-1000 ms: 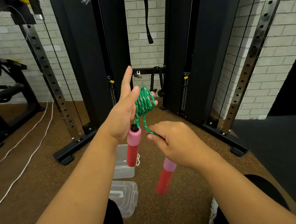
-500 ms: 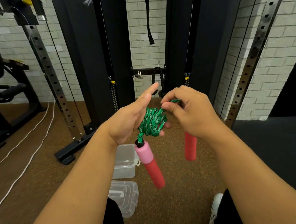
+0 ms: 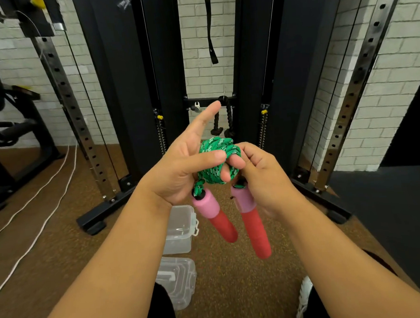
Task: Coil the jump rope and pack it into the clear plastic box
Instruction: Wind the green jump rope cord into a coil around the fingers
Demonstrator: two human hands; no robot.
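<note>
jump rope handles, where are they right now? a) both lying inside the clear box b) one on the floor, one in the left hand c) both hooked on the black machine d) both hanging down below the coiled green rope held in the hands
d: the two pink-and-red handles dangle in the air under the green rope coil, which the left hand and right hand hold above the clear plastic box on the floor.

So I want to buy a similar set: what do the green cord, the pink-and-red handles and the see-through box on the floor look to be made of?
The green patterned cord looks like braided textile: a woven fleck shows. The pink-and-red handles seem to be matte foam sleeves, with no shine. The see-through box looks like clear hard plastic, glossy with a moulded rim.
</note>
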